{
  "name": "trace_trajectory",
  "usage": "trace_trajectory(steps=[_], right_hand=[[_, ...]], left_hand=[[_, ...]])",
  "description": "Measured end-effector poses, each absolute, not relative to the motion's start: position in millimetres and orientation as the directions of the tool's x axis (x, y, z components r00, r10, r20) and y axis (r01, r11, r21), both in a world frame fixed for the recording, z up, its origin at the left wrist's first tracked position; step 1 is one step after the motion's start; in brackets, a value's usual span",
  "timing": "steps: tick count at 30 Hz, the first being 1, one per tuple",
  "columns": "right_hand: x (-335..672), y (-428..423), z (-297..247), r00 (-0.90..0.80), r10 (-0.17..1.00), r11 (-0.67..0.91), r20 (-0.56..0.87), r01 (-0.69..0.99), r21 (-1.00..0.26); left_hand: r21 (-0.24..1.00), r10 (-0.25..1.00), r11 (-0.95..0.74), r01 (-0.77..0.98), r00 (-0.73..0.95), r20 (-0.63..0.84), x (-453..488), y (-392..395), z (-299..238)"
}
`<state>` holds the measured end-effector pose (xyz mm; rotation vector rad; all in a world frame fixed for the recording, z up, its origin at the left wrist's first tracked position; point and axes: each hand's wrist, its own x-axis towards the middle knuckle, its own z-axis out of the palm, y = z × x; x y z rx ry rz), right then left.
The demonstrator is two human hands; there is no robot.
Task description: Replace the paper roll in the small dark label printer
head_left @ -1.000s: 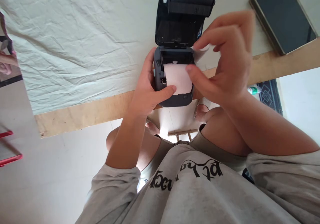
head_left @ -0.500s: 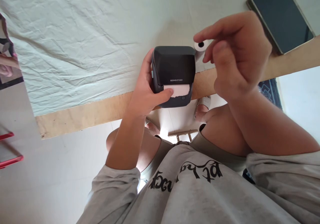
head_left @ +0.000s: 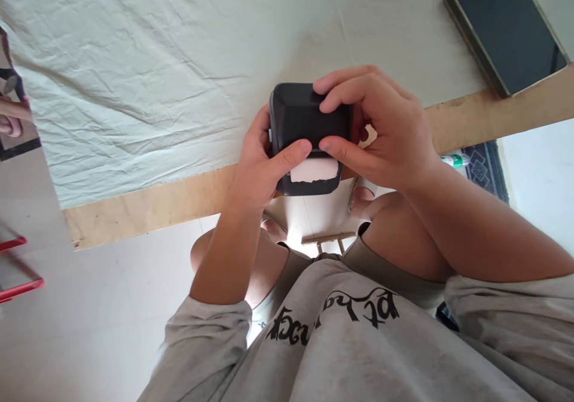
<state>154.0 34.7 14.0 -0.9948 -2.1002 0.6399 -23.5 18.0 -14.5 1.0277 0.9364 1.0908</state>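
Note:
A black label printer is held between my two hands above the table's front edge. A strip of white paper with a torn edge sticks out of its front slot. My left hand is wrapped round the printer's left side, its thumb lying on the lid just above the paper. My right hand grips the right side, with fingers over the top of the lid and the thumb on its lower front. The brand lettering is mostly covered by the thumbs. The paper roll seen earlier is hidden behind my right hand.
A phone lies on something at the table's right. Pale wrinkled cloth covers the table, leaving a bare wooden edge along the front. Red bars stand at the far left. A patterned dark mat lies below on the right.
My right hand has moved left and down from the air onto the printer and closed on it. My left thumb has shifted up off the paper onto the lid.

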Motion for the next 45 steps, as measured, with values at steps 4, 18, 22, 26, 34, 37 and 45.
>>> trace_trajectory(steps=[4,18,22,26,34,37,45], right_hand=[[153,35,13,-0.441,0.815,0.561,0.376,0.434,-0.705],[149,33,11,-0.416,0.836,0.534,0.358,0.466,-0.706],[150,33,11,-0.415,0.836,0.535,0.358,0.475,-0.699],[150,31,11,-0.424,0.83,0.544,0.361,0.476,-0.691],[151,32,9,-0.457,0.815,0.557,0.356,0.452,-0.697],[150,32,11,-0.432,0.838,0.503,0.333,0.375,-0.779],[153,33,11,-0.442,0.882,0.306,0.162,0.275,-0.911]], left_hand=[[0.942,0.973,0.149,-0.301,0.213,-0.086,-24,19,-15],[0.919,0.97,0.193,-0.344,0.21,-0.125,-22,18,-10],[0.915,0.969,0.208,-0.346,0.204,-0.143,-22,17,-10],[0.93,0.975,0.164,-0.328,0.198,-0.102,-22,18,-13],[0.941,0.979,0.135,-0.31,0.187,-0.079,-21,18,-12],[0.94,0.984,0.148,-0.308,0.137,-0.11,-17,16,-8],[0.934,0.984,0.139,-0.328,0.153,-0.093,-14,15,-8]])
